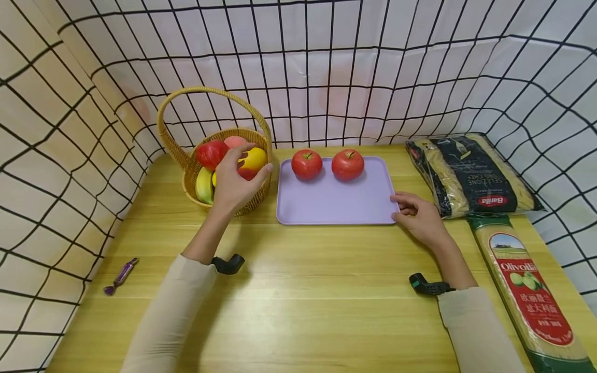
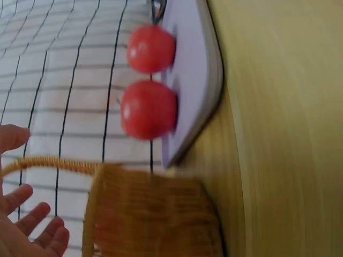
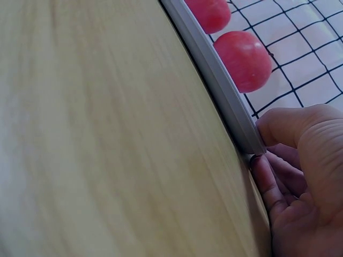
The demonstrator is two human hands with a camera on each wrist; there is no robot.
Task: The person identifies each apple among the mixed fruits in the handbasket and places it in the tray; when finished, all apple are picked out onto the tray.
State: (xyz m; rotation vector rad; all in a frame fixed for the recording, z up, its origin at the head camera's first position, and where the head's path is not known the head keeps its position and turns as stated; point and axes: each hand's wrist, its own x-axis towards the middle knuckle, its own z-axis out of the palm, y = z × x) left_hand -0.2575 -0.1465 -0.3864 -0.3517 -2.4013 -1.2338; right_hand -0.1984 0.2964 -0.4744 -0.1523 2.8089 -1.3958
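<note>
Over the fruit in the wicker basket [image 1: 186, 184], my left hand [image 1: 233, 181] hovers with fingers spread and thumb apart. Nothing is visible between them. The basket holds a red fruit [image 1: 212, 154], a yellow fruit [image 1: 256, 159], a green-yellow banana [image 1: 204, 185] and a pink fruit [image 1: 235, 141], partly hidden by the hand. My right hand [image 1: 420, 217] pinches the right edge of a purple tray [image 1: 336, 204], thumb on top and fingers beneath in the right wrist view. Two red apples, a left apple [image 1: 306, 165] and a right apple [image 1: 347, 165], rest along the tray's back.
At the back right lies a bag of Barilla pasta [image 1: 471, 173], with a long pack of spaghetti [image 1: 531, 290] in front of it. A purple-wrapped candy [image 1: 122, 275] lies on the left of the wooden table [image 1: 326, 300]. A black grid over white cloth [image 1: 345, 77] encloses the back and sides.
</note>
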